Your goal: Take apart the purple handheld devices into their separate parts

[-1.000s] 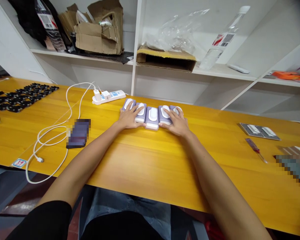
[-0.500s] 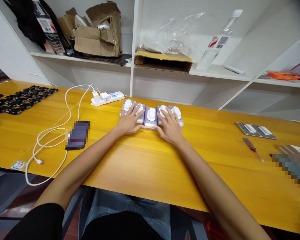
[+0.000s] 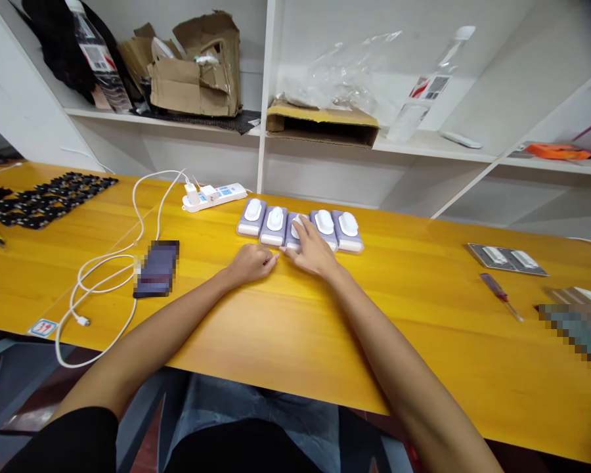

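Side by side in a row on the wooden table are several purple-and-white blocks [image 3: 250, 226], each with a white oval piece on top. My right hand [image 3: 315, 253] reaches over the middle block [image 3: 290, 231]. Its fingers rest on the white oval piece and its thumb is at the block's front edge, so the hand partly covers this block. In front of the row's left part, my left hand [image 3: 250, 264] rests on the table with curled fingers. Nothing shows in it, and it is apart from the blocks.
A white power strip [image 3: 217, 197] with chargers and a looped cable [image 3: 73, 289] lies left, near a phone [image 3: 157, 269]. Many black parts [image 3: 44, 200] sit far left. A screwdriver [image 3: 501, 295] and a plate with two white pieces [image 3: 507, 258] are at right. Shelves [image 3: 263, 98] stand behind.
My left hand has come off the blocks, back toward me, and its fingers have curled. My right hand has shifted left from the right-hand blocks onto the middle one.
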Demonstrator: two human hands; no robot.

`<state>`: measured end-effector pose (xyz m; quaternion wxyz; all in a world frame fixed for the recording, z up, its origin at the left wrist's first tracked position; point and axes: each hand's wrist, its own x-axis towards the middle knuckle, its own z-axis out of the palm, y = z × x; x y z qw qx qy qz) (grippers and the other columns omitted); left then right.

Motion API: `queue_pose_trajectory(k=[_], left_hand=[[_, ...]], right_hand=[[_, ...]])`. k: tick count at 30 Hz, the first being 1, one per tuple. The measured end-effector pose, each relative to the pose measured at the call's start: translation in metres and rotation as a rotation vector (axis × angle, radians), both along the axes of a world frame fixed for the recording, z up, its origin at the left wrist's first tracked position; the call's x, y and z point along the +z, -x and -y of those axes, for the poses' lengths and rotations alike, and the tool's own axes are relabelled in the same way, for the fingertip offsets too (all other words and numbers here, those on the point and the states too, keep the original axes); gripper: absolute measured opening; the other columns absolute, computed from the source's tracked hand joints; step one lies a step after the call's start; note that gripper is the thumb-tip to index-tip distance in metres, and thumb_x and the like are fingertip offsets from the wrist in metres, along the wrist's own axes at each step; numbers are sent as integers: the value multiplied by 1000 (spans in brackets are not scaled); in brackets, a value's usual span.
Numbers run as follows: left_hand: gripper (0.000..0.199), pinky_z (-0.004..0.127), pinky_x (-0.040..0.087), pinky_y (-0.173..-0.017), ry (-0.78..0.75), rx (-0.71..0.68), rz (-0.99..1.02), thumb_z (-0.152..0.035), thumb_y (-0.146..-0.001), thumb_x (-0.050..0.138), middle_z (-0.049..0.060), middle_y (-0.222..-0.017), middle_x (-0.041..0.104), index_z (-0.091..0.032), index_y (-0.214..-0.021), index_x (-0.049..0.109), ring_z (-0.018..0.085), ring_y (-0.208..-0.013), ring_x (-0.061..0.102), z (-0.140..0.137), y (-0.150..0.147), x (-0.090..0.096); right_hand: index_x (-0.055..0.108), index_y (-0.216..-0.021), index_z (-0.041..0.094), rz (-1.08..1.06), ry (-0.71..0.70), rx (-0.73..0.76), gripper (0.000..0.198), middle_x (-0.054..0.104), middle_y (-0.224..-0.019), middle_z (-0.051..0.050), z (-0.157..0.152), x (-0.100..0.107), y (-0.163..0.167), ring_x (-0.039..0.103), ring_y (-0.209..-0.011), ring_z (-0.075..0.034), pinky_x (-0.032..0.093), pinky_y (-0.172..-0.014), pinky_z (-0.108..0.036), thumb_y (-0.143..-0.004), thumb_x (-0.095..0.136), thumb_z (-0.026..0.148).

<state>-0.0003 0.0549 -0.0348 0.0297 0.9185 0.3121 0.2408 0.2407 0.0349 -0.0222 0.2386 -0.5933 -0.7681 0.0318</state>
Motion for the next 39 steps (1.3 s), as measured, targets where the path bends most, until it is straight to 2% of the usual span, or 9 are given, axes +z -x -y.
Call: queue_pose_trajectory(k=[6,17,20,24,27,29,32,35,39], left_hand=[[51,36,36,-63,40,-5,69,-37,-108,51,9,-68,73,-22,-59,59,20,-59,58,-2,0,-1],[55,34,29,-60,51,84,373,-36,-105,47,2,-52,48,-24,-54,29,14,-53,43,-3,1,10],[57,34,29,-59,75,67,408,-39,-105,49,1,-50,46,-24,-54,28,14,-52,43,-1,3,18],[54,32,38,-61,136,15,408,-46,-106,55,1,-58,60,-22,-58,48,14,-57,52,6,-1,32],[41,33,53,-74,244,-49,398,-51,-105,61,5,-84,79,-21,-79,71,19,-79,71,16,-8,42],[36,38,60,-93,350,-109,339,-56,-103,67,8,-111,84,-21,-103,79,25,-105,78,27,-12,47],[52,50,55,-119,392,-77,219,-63,-101,70,13,-140,79,-22,-133,76,34,-135,72,47,-12,50],[86,58,53,-121,334,-52,23,-72,-92,81,18,-160,67,-21,-158,59,42,-145,65,61,-4,50],[109,59,50,-123,234,-8,-113,-69,-88,88,23,-175,50,-22,-174,40,46,-157,55,57,10,44]], right_hand=[[45,-167,12,0,-38,26,83,34,-184,-27,28,-4,5,33,-173,-44,34,-140,-63,-101,66,58],[57,-139,28,-200,-135,253,61,52,-157,-22,163,-6,16,54,-152,-46,55,-121,-67,-96,79,65],[48,-152,32,-247,-76,359,68,48,-164,-21,180,-6,14,52,-158,-43,55,-124,-66,-97,80,56],[21,-180,40,-166,99,513,111,33,-186,-18,169,5,-8,43,-169,-42,46,-133,-66,-94,87,60],[28,-181,40,-143,242,343,117,53,-177,-15,144,15,-34,56,-160,-42,49,-131,-67,-87,95,58],[46,-174,34,-143,270,255,106,61,-170,-16,124,18,-46,61,-155,-43,49,-130,-68,-83,99,50],[62,-163,29,-177,269,303,93,68,-161,-16,95,17,-47,65,-148,-42,49,-129,-67,-79,101,41],[62,-162,27,-279,224,353,92,70,-157,-16,74,6,-29,69,-143,-41,52,-126,-62,-79,101,39],[64,-160,25,-478,105,367,90,69,-157,-18,67,-15,-5,67,-146,-39,50,-128,-59,-81,101,48]])
